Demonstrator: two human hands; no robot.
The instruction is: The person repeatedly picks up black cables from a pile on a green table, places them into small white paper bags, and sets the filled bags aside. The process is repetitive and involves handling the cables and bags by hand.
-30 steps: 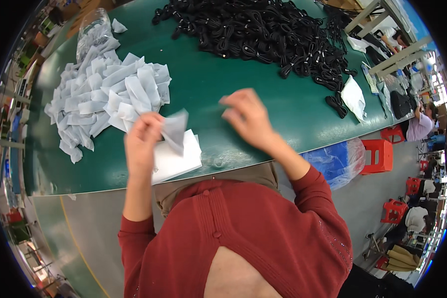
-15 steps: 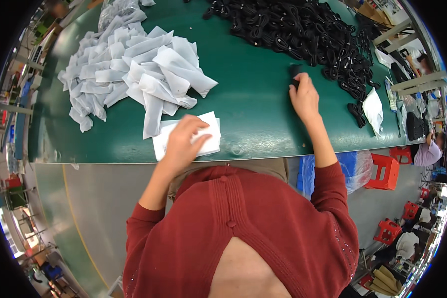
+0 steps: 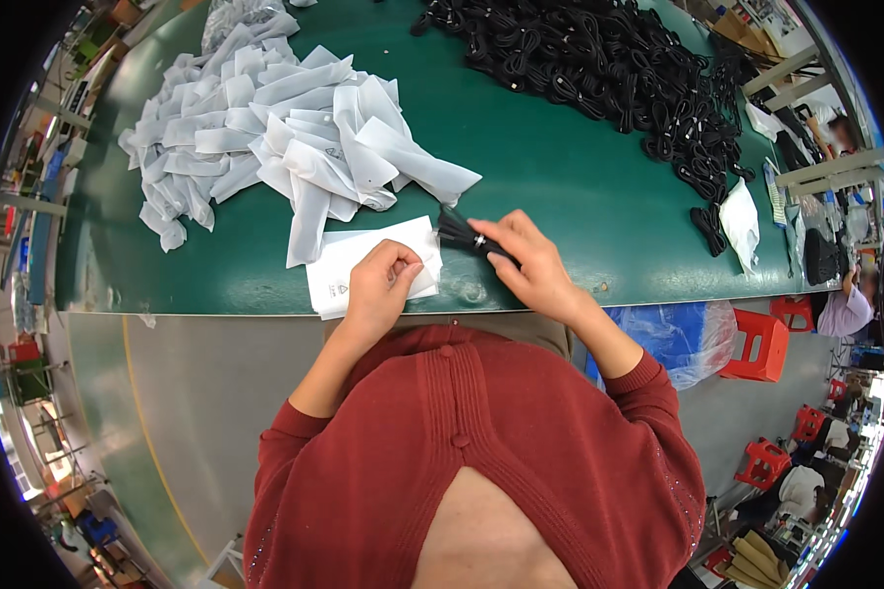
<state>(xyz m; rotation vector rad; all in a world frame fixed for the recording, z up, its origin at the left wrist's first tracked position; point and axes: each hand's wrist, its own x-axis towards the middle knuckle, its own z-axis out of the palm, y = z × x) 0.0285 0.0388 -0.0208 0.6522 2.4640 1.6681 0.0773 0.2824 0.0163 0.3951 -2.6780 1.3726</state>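
A small stack of flat white plastic bags [image 3: 339, 260] lies at the table's front edge. Over it, my left hand [image 3: 381, 287] has its thumb and fingertips pinched together on the top bag. My right hand [image 3: 532, 263] grips a coiled black cable [image 3: 469, 238] at the right edge of the stack, its far end pointing toward the filled bags. Behind the stack spreads a large heap of filled, frosted white bags [image 3: 295, 147]. One of them reaches close to the cable.
A big pile of coiled black cables [image 3: 599, 74] covers the far right of the green table [image 3: 530, 162]. Near its right edge lie a white packet [image 3: 739, 224] and a single cable coil [image 3: 707, 228]. A red stool [image 3: 756, 344] and a blue plastic-wrapped bundle [image 3: 673, 339] stand below.
My right hand has come from the far right to the stack, bringing the black cable. My left hand's fingers have closed on the top bag. One filled bag now reaches further right.
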